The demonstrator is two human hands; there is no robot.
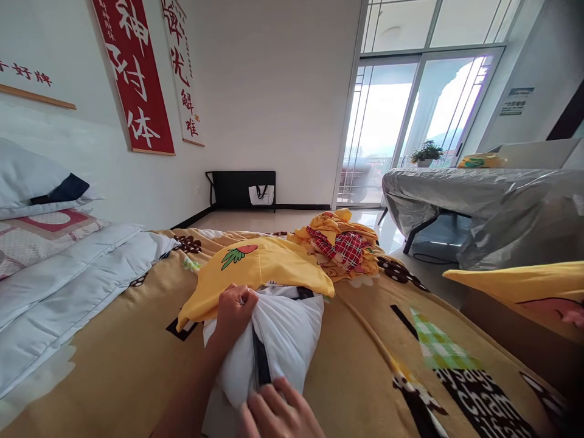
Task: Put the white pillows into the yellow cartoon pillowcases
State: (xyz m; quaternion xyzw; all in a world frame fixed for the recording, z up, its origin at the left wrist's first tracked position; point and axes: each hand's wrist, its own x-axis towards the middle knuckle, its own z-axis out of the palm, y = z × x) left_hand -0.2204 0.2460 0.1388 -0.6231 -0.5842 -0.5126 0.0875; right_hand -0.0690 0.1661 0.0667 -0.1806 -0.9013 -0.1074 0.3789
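A white pillow (292,334) with a dark strip down its middle lies on the bed in front of me, its far part inside a yellow pillowcase (269,264) with a carrot-like print. My left hand (235,313) is closed in a fist on the white fabric, right at the pillowcase's opening. Close to the camera, my right hand (278,409) has its fingers curled against the near end of the pillow, by the end of the dark strip. Its fingertips are partly hidden.
A brown patterned blanket (365,377) covers the bed. Crumpled yellow and red-checked fabric (349,246) lies beyond the pillow. White pillows (91,267) are stacked at left. At right are a yellow fabric piece (529,286) over a box and a plastic-covered table (493,188).
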